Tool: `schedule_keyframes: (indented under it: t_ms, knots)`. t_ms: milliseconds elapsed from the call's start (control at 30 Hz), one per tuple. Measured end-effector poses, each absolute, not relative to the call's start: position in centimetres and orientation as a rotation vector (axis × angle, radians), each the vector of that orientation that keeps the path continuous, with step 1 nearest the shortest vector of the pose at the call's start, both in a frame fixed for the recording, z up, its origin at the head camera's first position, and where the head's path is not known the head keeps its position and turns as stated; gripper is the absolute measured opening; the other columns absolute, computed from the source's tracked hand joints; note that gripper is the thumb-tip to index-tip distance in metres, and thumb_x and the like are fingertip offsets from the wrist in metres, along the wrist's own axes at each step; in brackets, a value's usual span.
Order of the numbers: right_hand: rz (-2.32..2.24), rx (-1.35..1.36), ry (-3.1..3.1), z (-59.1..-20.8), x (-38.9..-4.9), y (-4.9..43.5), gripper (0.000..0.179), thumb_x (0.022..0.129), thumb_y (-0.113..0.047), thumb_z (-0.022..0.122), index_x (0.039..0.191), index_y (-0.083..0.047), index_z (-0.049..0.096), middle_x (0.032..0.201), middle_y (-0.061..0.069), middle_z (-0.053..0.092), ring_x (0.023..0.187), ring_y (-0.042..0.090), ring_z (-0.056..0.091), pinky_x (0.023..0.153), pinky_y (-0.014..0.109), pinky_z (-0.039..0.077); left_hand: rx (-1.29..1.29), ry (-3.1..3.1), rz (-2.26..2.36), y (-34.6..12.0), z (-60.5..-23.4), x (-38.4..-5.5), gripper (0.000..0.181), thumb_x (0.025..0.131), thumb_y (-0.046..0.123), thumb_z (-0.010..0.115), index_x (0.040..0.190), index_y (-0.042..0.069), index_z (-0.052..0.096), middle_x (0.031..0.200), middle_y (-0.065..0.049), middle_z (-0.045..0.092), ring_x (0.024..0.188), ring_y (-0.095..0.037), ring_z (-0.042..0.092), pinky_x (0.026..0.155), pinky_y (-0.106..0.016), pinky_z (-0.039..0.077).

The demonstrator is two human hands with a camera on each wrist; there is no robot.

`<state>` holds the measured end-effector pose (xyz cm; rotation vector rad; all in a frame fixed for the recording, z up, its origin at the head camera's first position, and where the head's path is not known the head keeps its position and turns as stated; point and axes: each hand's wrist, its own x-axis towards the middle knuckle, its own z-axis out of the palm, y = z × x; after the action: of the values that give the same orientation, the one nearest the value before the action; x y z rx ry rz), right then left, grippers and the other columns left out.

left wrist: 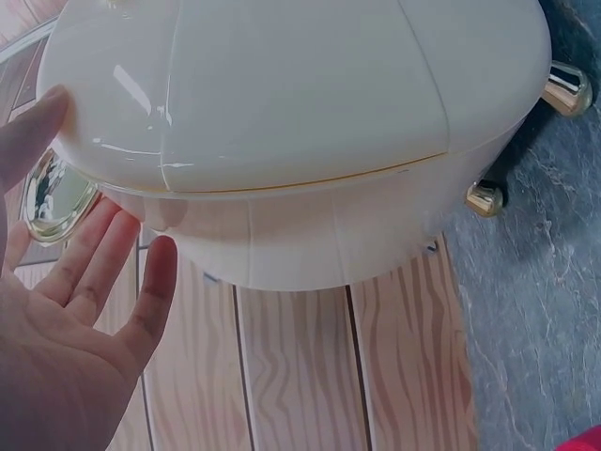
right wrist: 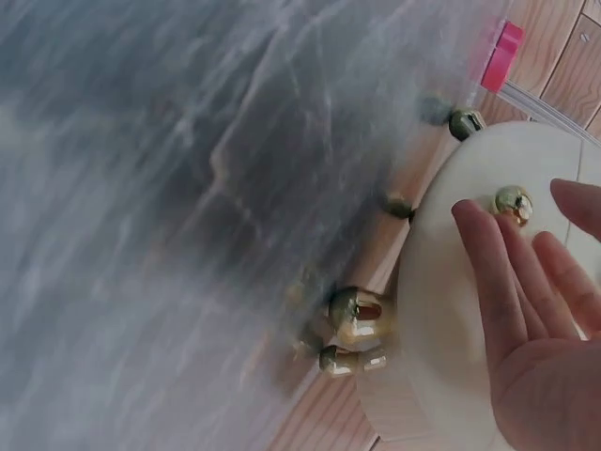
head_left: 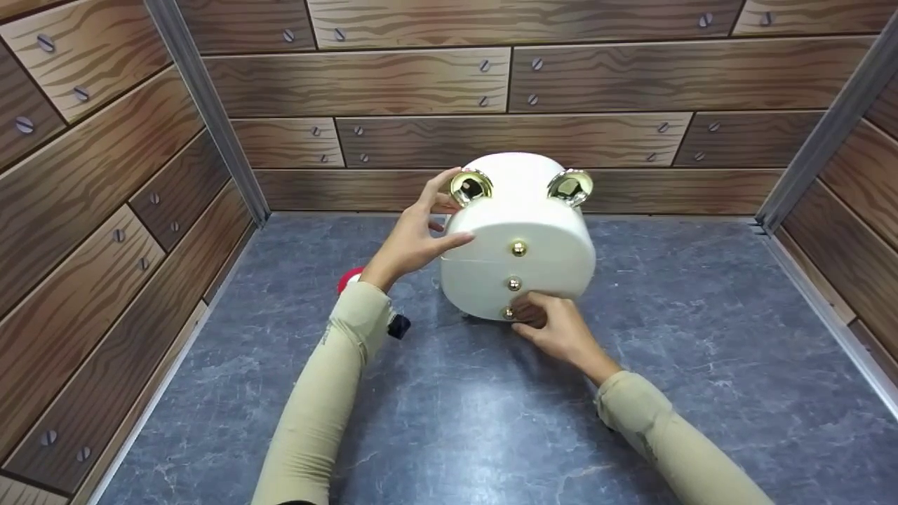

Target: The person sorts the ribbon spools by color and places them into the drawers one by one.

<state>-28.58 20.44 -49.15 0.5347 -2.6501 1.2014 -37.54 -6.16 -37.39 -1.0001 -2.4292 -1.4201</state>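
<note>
A white, rounded jewelry box (head_left: 518,242) with several gold knobs down its front stands on the floor, front towards me. Two round gold ears (head_left: 570,186) rise from its top. My left hand (head_left: 417,235) spans the upper left edge, thumb on the front and fingers beside the left ear (head_left: 470,186). In the left wrist view those fingers are spread and fairly straight. At the lowest knob (head_left: 509,313), my right hand (head_left: 554,326) holds its fingertips close to the front. The right wrist view shows extended fingers next to a knob (right wrist: 514,203), thumb apart.
Short gold feet (left wrist: 485,198) carry the box. A red and white round item (head_left: 349,278) lies left of it, partly behind my left wrist. Wood-patterned walls (head_left: 421,81) enclose the grey marbled floor (head_left: 701,365) at the back and sides.
</note>
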Motion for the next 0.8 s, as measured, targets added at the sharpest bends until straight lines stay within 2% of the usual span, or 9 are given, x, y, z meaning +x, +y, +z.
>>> schedule_keyframes:
  t_ms: [300, 433, 567, 800]
  knots:
    - [1.121, 0.5, -2.673, -49.4, -28.9, 19.9, 0.024, 0.083, -0.005, 0.082, 0.106, -0.005, 0.076, 0.101, 0.01, 0.079, 0.09, 0.026, 0.076, 0.086, 0.043, 0.062, -1.008, -2.42, -1.418, -6.2, -37.6, -37.5, 0.097, 0.087, 0.042, 0.084, 0.164, 0.035, 0.025, 0.127, -0.002, 0.063, 0.123, -0.018, 0.062, 0.094, -0.05, 0.056]
    - [1.172, 0.518, -2.686, -49.3, -29.2, 19.6, 0.025, 0.083, -0.001, 0.081, 0.108, -0.002, 0.075, 0.101, 0.013, 0.079, 0.089, 0.027, 0.077, 0.083, 0.04, 0.063, -1.015, -2.409, -1.43, -6.2, -37.6, -37.5, 0.097, 0.087, 0.042, 0.084, 0.164, 0.035, 0.025, 0.128, -0.003, 0.063, 0.123, -0.018, 0.062, 0.094, -0.051, 0.056]
    - [1.178, 0.53, -2.65, -49.4, -29.5, 19.4, 0.023, 0.081, 0.005, 0.08, 0.103, -0.001, 0.076, 0.096, 0.014, 0.079, 0.085, 0.028, 0.077, 0.078, 0.036, 0.064, -1.011, -2.408, -1.444, -6.2, -37.7, -37.6, 0.097, 0.086, 0.042, 0.084, 0.163, 0.038, 0.025, 0.129, -0.003, 0.063, 0.123, -0.018, 0.061, 0.095, -0.052, 0.055]
    - [1.104, 0.575, -2.561, -49.8, -29.9, 19.2, 0.02, 0.077, 0.008, 0.083, 0.094, -0.001, 0.077, 0.09, 0.014, 0.079, 0.079, 0.028, 0.077, 0.074, 0.036, 0.064, -1.019, -2.392, -1.461, -6.2, -37.6, -37.6, 0.098, 0.086, 0.04, 0.085, 0.164, 0.031, 0.026, 0.128, -0.005, 0.063, 0.123, -0.02, 0.062, 0.096, -0.057, 0.054]
